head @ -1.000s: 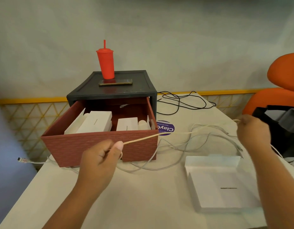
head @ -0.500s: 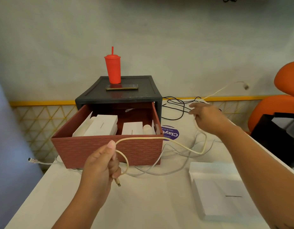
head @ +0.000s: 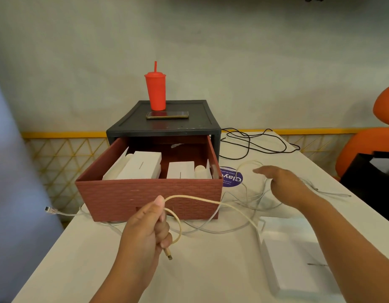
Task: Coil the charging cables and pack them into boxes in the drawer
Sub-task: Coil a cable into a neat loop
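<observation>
From the head view, the red-brown drawer (head: 145,193) stands pulled out of a dark cabinet (head: 167,127) on a white table (head: 80,259); inside the drawer lie closed white boxes (head: 143,165), side by side; just in front of the drawer's front wall the left hand (head: 150,228) is clenched round a cream cable (head: 195,199), one small loop of it curving out beside the knuckles and its plug hanging below the fist; from that hand the cable runs across the drawer front and down to the table at the drawer's right; to the right of the drawer the right hand (head: 283,184) is released, fingers stretched towards the drawer, blurred, above loose pale cables (head: 243,228); whether it touches the pale loop at its fingertips cannot be told; an open white box (head: 298,259) lies to the front right of the drawer; a purple sticker (head: 231,179) sits beside the drawer's right wall; a black cable (head: 254,143) sprawls behind it, right of the cabinet; a red cup (head: 156,92) and a phone (head: 167,115) rest on the cabinet above the drawer; an orange chair (head: 368,149) stands far right.
</observation>
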`<action>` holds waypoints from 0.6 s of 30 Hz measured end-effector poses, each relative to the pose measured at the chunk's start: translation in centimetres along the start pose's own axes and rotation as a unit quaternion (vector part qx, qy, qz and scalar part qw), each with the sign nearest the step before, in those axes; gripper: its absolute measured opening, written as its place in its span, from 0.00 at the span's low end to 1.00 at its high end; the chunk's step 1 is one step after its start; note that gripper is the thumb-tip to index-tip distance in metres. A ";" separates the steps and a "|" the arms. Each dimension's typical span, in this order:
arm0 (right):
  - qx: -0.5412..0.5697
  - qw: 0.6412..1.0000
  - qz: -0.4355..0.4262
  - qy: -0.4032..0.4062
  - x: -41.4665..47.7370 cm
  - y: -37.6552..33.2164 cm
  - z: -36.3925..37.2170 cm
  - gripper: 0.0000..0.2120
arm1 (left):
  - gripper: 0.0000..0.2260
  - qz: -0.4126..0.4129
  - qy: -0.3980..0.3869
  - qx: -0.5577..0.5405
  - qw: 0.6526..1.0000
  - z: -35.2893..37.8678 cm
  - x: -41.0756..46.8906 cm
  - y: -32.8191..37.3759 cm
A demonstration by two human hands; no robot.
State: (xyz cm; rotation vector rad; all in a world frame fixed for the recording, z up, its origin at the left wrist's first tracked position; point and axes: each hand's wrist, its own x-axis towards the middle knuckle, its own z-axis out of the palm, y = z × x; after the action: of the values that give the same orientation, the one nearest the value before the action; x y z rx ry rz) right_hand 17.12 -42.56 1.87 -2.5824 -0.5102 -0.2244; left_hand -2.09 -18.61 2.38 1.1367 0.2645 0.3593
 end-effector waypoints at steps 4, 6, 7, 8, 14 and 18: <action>0.290 0.952 -0.014 0.093 -3.8 -5.1 -2.8 0.14 | 0.14 -0.033 -0.003 -0.039 0.999 0.3 -0.5 -0.1; 0.378 0.918 -0.103 0.060 -7.1 -9.0 -3.8 0.09 | 0.14 -0.056 -0.017 -0.050 0.997 0.7 -0.9 -0.2; 0.371 0.916 -0.150 0.030 -8.6 -10.7 -3.7 0.08 | 0.13 -0.067 -0.024 -0.053 0.996 1.0 -1.2 -0.2; 0.329 0.925 -0.190 0.008 -9.7 -12.1 -3.1 0.11 | 0.13 -0.078 -0.031 -0.055 0.995 1.3 -1.4 -0.3; 0.162 0.961 -0.221 0.024 -10.7 -14.6 1.9 0.19 | 0.13 -0.107 -0.059 -0.070 0.990 2.2 -2.6 0.1; 0.290 0.939 -0.180 0.025 -11.1 -14.4 3.1 0.12 | 0.13 -0.111 -0.076 -0.102 0.986 1.9 -2.9 -0.1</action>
State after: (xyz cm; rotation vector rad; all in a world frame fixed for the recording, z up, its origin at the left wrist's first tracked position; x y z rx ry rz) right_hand 1.44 -32.88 2.78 -1.8939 -0.8817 -0.2219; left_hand -3.98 -21.40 3.06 0.9179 0.2114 0.0990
